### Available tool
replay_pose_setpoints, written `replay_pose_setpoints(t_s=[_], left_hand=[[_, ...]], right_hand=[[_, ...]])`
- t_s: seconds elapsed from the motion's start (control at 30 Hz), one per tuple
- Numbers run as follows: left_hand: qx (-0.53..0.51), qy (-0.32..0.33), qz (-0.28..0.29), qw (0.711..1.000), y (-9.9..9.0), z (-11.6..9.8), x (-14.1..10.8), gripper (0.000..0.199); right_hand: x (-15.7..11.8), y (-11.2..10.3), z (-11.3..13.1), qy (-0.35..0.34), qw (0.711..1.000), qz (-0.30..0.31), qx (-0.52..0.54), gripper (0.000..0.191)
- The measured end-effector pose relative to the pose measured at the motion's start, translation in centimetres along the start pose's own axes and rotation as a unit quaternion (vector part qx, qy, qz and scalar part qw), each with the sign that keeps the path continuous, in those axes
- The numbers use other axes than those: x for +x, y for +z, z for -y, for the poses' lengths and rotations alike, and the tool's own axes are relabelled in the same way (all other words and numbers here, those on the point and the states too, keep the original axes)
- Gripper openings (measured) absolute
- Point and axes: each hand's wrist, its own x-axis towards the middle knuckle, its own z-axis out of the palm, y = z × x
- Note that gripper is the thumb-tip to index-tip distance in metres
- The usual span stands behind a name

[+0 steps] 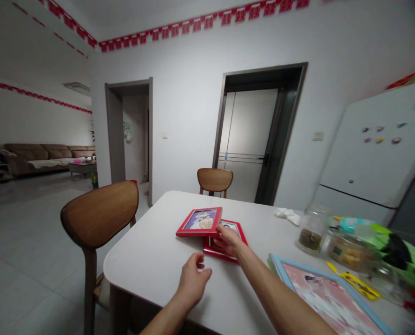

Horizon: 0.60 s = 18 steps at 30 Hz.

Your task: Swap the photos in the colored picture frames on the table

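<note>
My right hand (pixel 228 239) grips the right corner of a red picture frame (pixel 200 220) holding a photo with a purple background. This frame is tilted, partly over a second red picture frame (pixel 242 232) that lies on the white table (pixel 151 251). My right hand and the upper frame cover much of the lower one. Nearer the front edge, my left hand (pixel 194 279) hovers above the tabletop with fingers curled but apart, holding nothing.
A large blue-edged picture frame (pixel 332 293) lies at the right. Beyond it stand a glass jar (pixel 312 232), a lidded glass container (pixel 350 249), a yellow item (pixel 360 284) and green bags (pixel 398 256). Crumpled tissue (pixel 287 215) lies farther back. Wooden chairs (pixel 102 214) border the table.
</note>
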Motion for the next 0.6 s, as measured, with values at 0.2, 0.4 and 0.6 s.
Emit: replay_pose_setpoints(t_s=[0.2,0.4,0.6], left_hand=[[0.319,0.102,-0.080,0.939,-2.3,-1.1,3.2,0.064],[0.410,0.082,0.031,0.908,-5.8,-0.1,7.3,0.061],[0.476,0.151,0.098,0.861,-4.8,0.2,8.0,0.032]], right_hand=[[-2.7,-0.2,-0.2,0.014,1.000,-0.006,0.016,0.016],[-3.7,-1.2,-1.2,0.017,1.000,0.013,0.008,0.014],[-3.2,0.2,-1.1,0.024,0.999,0.036,-0.004,0.007]])
